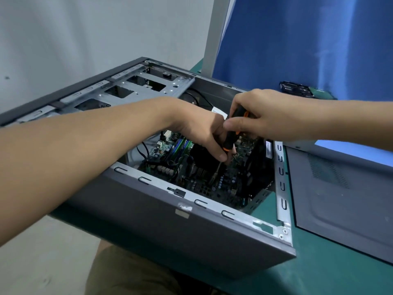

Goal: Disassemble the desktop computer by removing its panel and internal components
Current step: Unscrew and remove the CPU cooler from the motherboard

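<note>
The desktop computer (170, 226) lies on its side on the green table (319, 269), a grey steel box with its open face turned up. Its bare metal rim is punched with slots all the way round. The long axis runs on a slant from the near right corner off to the far left, where the silver drive cage (136, 90) fills that end. Down in the well sits the motherboard (212, 184), dark and crowded with capacitors, with blue and green memory slots (180, 145) and black cables at its left side. A screwdriver (230, 139) with a black and orange handle stands in the opening, leaning, its handle up and to the right and its metal shaft angled down and left to the board. Its tip is too small to make out. The right hand (261, 116) is curled over the top of the handle, thumb pressed to its side. The left hand (197, 128) reaches in over the case, its fingers wrapped round the lower part of the handle just above the shaft. The removed side panel (340, 199) lies flat on the table just right of the case. A dark component (295, 88) rests at the back by the blue curtain (308, 39).
</note>
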